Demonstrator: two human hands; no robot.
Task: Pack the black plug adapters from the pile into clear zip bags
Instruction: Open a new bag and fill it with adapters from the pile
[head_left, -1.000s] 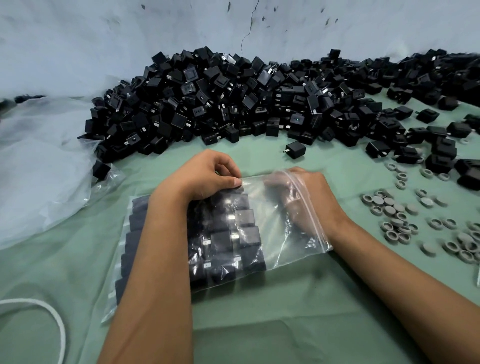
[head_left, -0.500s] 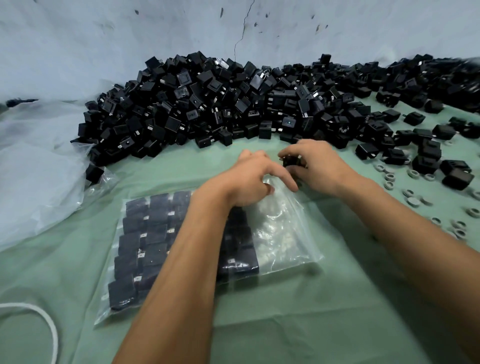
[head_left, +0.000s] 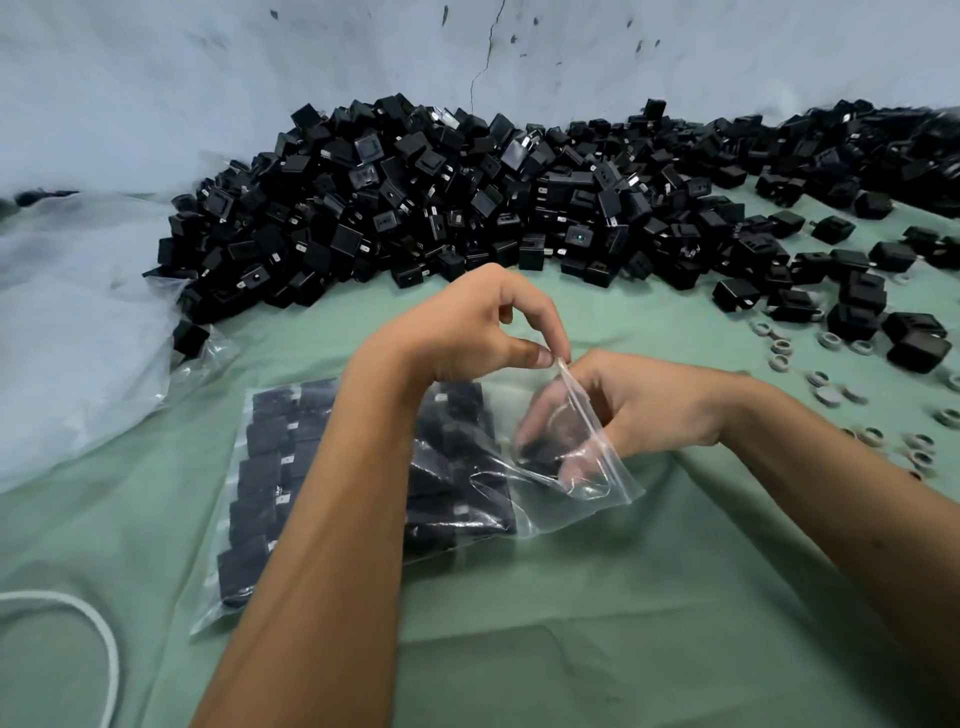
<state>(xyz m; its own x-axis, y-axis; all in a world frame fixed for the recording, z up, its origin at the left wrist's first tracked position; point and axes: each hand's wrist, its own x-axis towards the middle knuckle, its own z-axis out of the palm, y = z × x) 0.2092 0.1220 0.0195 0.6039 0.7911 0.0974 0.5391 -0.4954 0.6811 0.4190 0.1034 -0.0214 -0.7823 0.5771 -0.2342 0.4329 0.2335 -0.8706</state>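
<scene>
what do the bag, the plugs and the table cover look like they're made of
Bag: thin clear glossy plastic film; it crinkles and shows the contents.
Plugs: likely hard black plastic, mostly matte, with sharp moulded edges and small silvery, metal-looking prongs.
Table cover: probably pale green cloth, matte with soft folds.

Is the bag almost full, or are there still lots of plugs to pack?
Done: the clear zip bag already holds rows of black adapters, filling most of it.
In hand: the left hand pinches the bag's mouth open while the right hand reaches inside, apparently placing another adapter.
Left: a little room near the opening, and a huge pile along the wall still waits.
</scene>
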